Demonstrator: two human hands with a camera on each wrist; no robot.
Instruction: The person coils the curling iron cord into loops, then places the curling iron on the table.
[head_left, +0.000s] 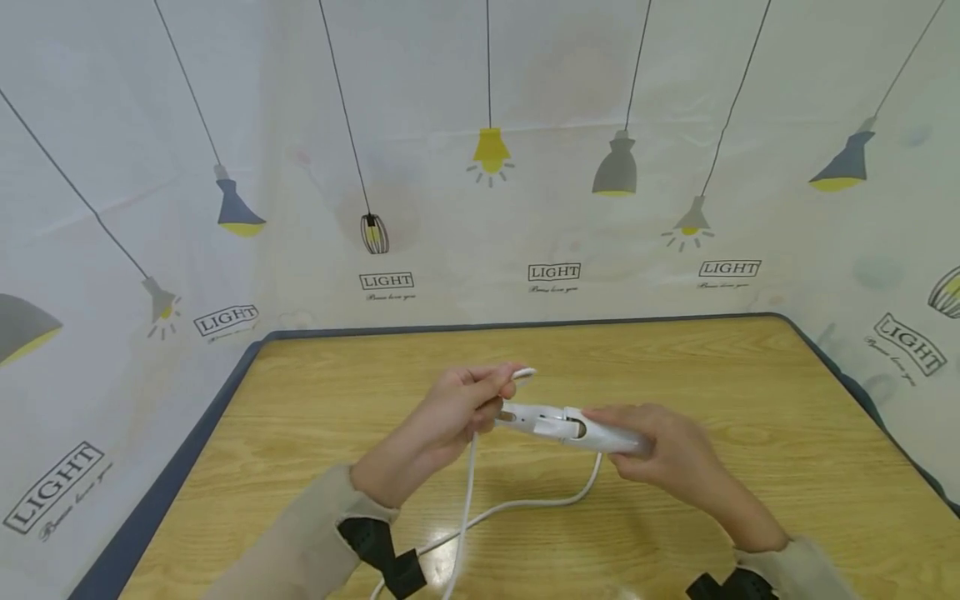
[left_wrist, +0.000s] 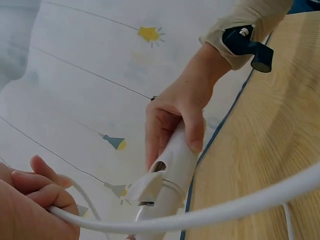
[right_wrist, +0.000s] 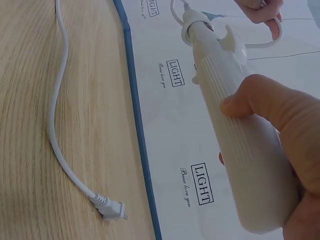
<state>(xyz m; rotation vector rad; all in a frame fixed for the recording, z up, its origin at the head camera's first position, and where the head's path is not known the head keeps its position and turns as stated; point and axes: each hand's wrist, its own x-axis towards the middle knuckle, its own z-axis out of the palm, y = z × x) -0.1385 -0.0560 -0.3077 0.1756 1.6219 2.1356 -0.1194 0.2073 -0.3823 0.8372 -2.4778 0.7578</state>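
My left hand pinches a loop of white power cord above the table, its fingers curled round the cord in the left wrist view. My right hand grips a white tube-shaped electric appliance by its thick, rounded end. Its body has a ribbed strip under my right thumb and a raised lever further along. The cord leaves the narrow end, close to my left fingers. On the table lies the two-prong plug, seen in the right wrist view.
The wooden table has a dark blue edge. A pale sheet printed with lamps stands around its back and sides. Lengths of cord cross the table in front of me. Each wrist wears a black strap mount.
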